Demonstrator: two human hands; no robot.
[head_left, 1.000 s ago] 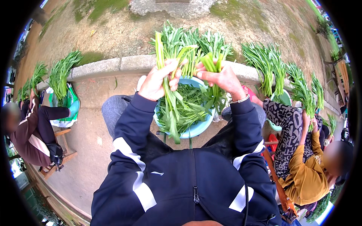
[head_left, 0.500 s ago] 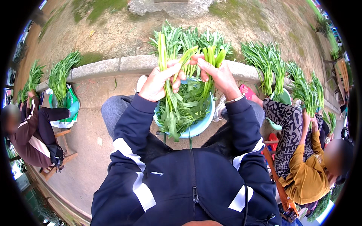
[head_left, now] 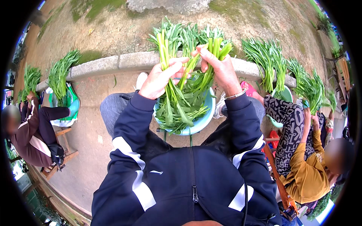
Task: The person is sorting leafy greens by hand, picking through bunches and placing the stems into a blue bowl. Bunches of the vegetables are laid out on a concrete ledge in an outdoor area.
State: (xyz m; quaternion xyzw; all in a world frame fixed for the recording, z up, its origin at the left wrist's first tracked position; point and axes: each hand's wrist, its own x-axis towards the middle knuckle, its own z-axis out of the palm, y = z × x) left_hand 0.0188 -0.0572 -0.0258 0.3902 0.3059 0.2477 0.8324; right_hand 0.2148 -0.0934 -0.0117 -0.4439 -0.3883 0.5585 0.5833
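Observation:
Over the light-blue basin [head_left: 191, 130], my left hand [head_left: 160, 80] holds a small bunch of water spinach [head_left: 162, 47], thumb across the stems. The stem ends point up and the leaves hang toward the basin. Facing it, my right hand [head_left: 223, 74] grips a thicker bunch of water spinach stems [head_left: 215, 48], cut ends upward. A slanting stem runs between the two hands, near my right fingertips. Loose leafy greens [head_left: 196, 113] fill the basin between my knees. Some of my left fingers are partly hidden by stems.
Piles of greens [head_left: 174, 37] lean on the stone curb [head_left: 137, 61] ahead, with more greens [head_left: 264, 62] to the right. A person in a mustard top [head_left: 307, 171] sits at right handling greens; another in brown [head_left: 28, 145] sits at left beside a green-white bag [head_left: 68, 113].
The slanting stem has shifted toward my right hand's fingertips. My left fingers have straightened somewhat, and the hanging leaves have swung a little. At right, the seated person's greens have moved slightly.

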